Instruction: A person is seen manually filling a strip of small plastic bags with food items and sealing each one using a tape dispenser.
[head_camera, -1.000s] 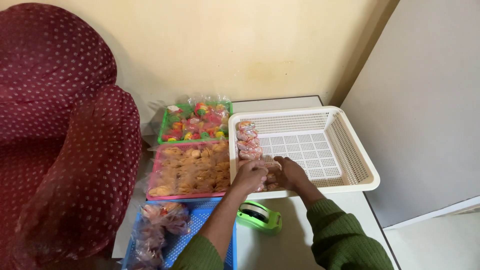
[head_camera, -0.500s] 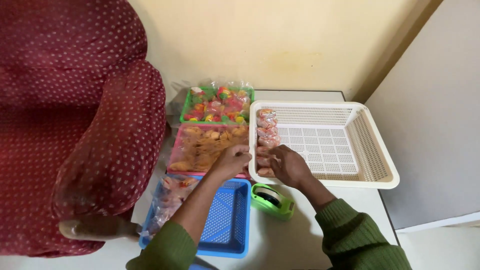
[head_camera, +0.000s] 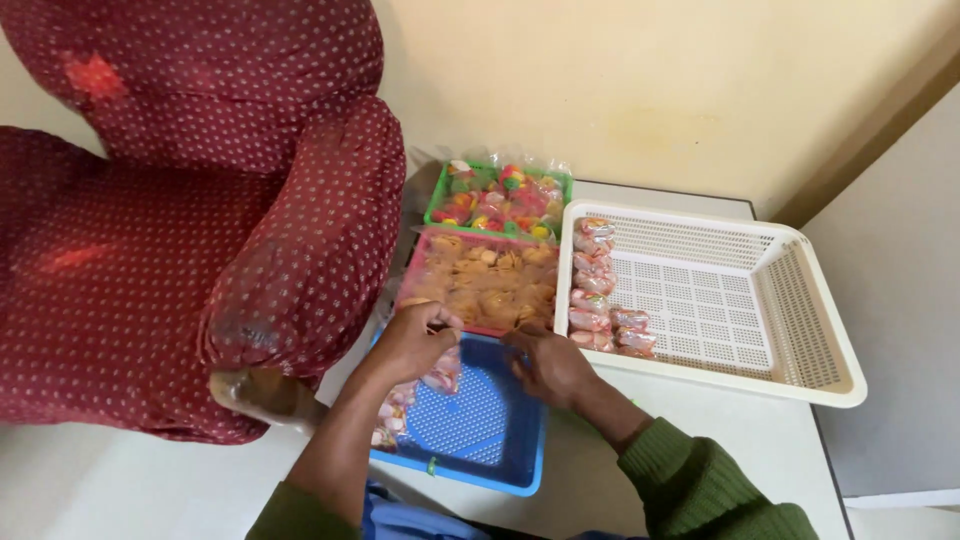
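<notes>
Over the blue tray (head_camera: 470, 425), the left hand (head_camera: 415, 340) pinches one of the small pink packets (head_camera: 440, 372) heaped there; the right hand (head_camera: 548, 362) hovers curled, grip unclear. About eight packets (head_camera: 598, 300) line the white basket (head_camera: 800, 300); most of it remains unfilled.

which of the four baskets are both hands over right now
The blue basket, nearest the person. The left hand and right hand are both over it; the pink, green and white baskets lie beyond them.
</notes>
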